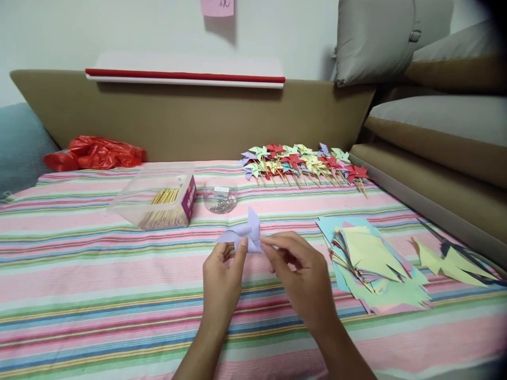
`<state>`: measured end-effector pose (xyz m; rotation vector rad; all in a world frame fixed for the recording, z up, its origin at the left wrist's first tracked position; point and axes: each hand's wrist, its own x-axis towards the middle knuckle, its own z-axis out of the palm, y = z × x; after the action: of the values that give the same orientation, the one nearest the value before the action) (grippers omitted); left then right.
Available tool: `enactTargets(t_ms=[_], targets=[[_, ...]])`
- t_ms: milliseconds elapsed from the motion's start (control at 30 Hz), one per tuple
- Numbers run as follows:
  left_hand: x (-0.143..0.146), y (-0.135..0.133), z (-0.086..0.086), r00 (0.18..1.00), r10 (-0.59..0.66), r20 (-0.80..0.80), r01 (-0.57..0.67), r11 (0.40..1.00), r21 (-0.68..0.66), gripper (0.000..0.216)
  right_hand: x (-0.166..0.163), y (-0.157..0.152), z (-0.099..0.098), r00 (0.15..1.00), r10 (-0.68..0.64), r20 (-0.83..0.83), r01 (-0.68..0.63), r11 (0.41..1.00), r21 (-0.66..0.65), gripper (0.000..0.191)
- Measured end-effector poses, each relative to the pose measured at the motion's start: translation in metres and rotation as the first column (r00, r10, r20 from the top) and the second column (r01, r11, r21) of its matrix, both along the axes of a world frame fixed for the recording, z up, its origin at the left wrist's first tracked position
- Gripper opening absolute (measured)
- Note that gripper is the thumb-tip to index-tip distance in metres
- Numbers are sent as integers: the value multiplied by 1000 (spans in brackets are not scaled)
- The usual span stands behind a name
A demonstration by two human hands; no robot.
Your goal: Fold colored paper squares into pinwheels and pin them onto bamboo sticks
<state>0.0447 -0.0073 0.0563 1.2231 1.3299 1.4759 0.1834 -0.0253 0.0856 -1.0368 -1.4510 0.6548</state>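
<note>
A lavender paper pinwheel, its blades folded in, is held up over the striped cloth. My left hand pinches it, thumb on the front near the middle and fingers behind. At its right edge, the thumb and forefinger of my right hand are closed on the paper. Whether a pin is between those fingertips is too small to make out. Beyond my hands stands a round clear container with small metal pins in it.
An open plastic box of wooden sticks stands left. Several finished pinwheels lie at the back. Cut paper sheets, yellow paper pieces and scissors lie right. A red plastic bag is at back left; cushions border the right.
</note>
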Motion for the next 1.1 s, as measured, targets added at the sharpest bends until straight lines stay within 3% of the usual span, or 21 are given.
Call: enactTargets(t_ms=[233,667,1100], targets=[[1,-2,3,955,-96,282,127,987,-94,28,-11,3,-10,977,-85,196,87,996,-6,7],[4,-7,6,934,-146,325,190,976,-105,23,-7,5,-12,969,-43,244,44,999,1,13],[4,-8,5,963,-153,223,159,987,-8,17,-2,6,-8,968,-6,252,21,998,-54,15]])
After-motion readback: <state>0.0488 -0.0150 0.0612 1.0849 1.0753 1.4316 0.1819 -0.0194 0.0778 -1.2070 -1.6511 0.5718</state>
